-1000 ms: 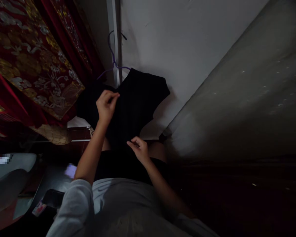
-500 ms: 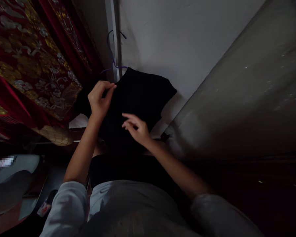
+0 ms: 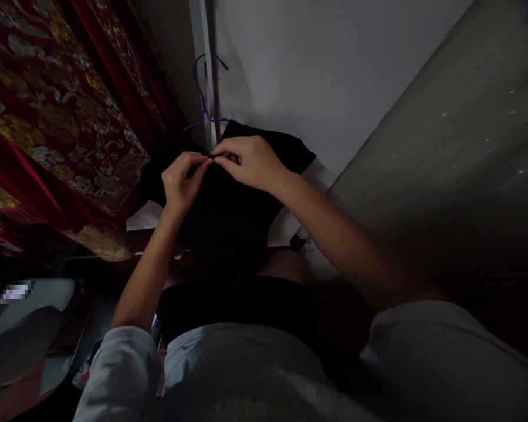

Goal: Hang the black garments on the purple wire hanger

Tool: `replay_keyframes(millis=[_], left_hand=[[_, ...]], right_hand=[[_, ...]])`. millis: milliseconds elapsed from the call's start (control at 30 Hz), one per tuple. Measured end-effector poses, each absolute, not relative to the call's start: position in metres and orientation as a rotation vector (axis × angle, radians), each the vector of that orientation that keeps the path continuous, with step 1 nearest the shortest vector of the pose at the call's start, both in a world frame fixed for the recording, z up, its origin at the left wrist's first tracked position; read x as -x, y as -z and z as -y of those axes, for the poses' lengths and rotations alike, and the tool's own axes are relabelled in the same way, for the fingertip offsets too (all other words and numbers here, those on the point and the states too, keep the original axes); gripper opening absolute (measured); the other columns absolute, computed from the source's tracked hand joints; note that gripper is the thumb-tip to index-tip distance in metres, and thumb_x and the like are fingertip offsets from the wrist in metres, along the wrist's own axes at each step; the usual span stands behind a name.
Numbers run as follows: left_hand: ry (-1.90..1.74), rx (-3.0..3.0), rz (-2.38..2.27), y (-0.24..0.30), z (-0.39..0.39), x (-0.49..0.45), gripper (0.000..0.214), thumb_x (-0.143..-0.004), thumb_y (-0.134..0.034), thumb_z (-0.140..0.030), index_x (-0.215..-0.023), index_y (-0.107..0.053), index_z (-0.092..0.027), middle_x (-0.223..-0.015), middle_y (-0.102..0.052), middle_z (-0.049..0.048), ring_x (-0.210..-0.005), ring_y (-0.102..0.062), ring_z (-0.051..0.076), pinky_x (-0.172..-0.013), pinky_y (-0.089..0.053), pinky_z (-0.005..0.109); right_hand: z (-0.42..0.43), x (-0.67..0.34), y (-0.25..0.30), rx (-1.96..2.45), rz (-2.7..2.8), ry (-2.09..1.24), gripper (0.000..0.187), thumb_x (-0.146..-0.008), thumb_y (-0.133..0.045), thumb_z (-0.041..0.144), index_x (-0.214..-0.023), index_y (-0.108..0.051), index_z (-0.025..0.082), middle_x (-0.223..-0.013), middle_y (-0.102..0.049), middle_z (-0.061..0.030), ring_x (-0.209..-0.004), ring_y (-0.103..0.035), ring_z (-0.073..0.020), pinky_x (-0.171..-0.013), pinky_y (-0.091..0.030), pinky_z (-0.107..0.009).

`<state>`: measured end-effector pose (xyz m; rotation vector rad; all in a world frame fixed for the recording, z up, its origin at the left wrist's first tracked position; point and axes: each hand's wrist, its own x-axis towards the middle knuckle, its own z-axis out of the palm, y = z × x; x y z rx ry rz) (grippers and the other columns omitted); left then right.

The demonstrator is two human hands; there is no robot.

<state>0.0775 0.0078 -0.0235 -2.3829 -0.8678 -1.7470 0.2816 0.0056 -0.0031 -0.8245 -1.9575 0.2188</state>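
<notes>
A black short-sleeved garment [image 3: 237, 217] hangs on a purple hanger [image 3: 202, 102] against the white wall. My left hand [image 3: 182, 181] pinches the garment's neck edge with thumb and forefinger. Beside it, fingertips almost touching, my right hand [image 3: 249, 161] is closed on the same top edge of the cloth. Both arms reach up from my grey-sleeved shoulders. The hanger's hook rests over a pale upright strip [image 3: 205, 70] at the wall corner.
Red cloth with gold and silver embroidery [image 3: 57, 99] hangs at the left. A grey slanted surface [image 3: 444, 164] fills the right side. Below left stand a pale rounded object [image 3: 22, 328] and small items in deep shadow.
My right hand has risen from the garment's lower part to its neck edge, meeting my left hand. My left hand stayed pinched near the collar, shifting slightly.
</notes>
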Motion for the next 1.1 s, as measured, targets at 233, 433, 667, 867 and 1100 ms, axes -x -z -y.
replay_keyframes(millis=[233, 433, 667, 867, 1100], left_hand=[[1.678, 2.407, 0.744, 0.027, -0.010, -0.083, 0.018, -0.104, -0.059, -0.032, -0.095, -0.070, -0.019, -0.094, -0.073, 0.0053, -0.089, -0.069, 0.016, -0.085, -0.053, 0.030], [1.579, 2.428, 0.757, 0.050, -0.015, -0.090, 0.020, -0.106, -0.053, -0.029, -0.096, -0.067, -0.019, -0.090, -0.070, 0.0066, -0.084, -0.066, 0.016, -0.078, -0.049, 0.030], [1.231, 2.723, 0.849, 0.125, 0.014, -0.084, 0.019, -0.105, -0.052, -0.028, -0.097, -0.067, -0.019, -0.086, -0.071, 0.0069, -0.075, -0.065, 0.018, -0.071, -0.045, 0.032], [1.502, 2.712, 1.039, 0.124, 0.031, -0.098, 0.026, -0.102, -0.060, -0.037, -0.124, -0.060, -0.023, -0.108, -0.068, 0.0103, -0.092, -0.065, 0.021, -0.084, -0.050, 0.036], [2.075, 2.232, 1.197, 0.050, -0.052, -0.094, 0.048, -0.084, -0.081, -0.034, -0.125, -0.057, -0.026, -0.138, -0.058, 0.0124, -0.137, -0.048, 0.030, -0.111, -0.043, 0.044]], right_hand=[[-0.008, -0.274, 0.008, 0.902, 1.930, -0.118, 0.017, -0.095, -0.065, 0.035, -0.091, -0.062, 0.019, -0.083, -0.064, -0.0037, -0.089, -0.062, -0.0217, -0.091, -0.048, -0.038], [-0.011, -0.272, 0.006, 0.907, 1.806, -0.106, 0.014, -0.100, -0.059, 0.031, -0.091, -0.057, 0.020, -0.085, -0.062, -0.0017, -0.084, -0.060, -0.0177, -0.088, -0.049, -0.035], [-0.031, -0.328, -0.015, 0.901, 1.438, -0.070, 0.017, -0.097, -0.062, 0.017, -0.081, -0.056, 0.020, -0.077, -0.058, 0.0016, -0.076, -0.056, -0.0099, -0.080, -0.046, -0.027], [-0.034, -0.402, 0.019, 0.800, 0.952, -0.495, 0.034, -0.100, -0.052, 0.034, -0.068, -0.049, 0.023, -0.067, -0.049, 0.0009, -0.058, -0.052, -0.0102, -0.058, -0.044, -0.027], [-0.076, -0.464, 0.049, 0.806, 1.047, -0.774, 0.042, -0.098, -0.035, 0.037, -0.059, -0.034, 0.021, -0.069, -0.049, -0.0033, -0.083, -0.067, -0.0167, -0.081, -0.054, -0.037]])
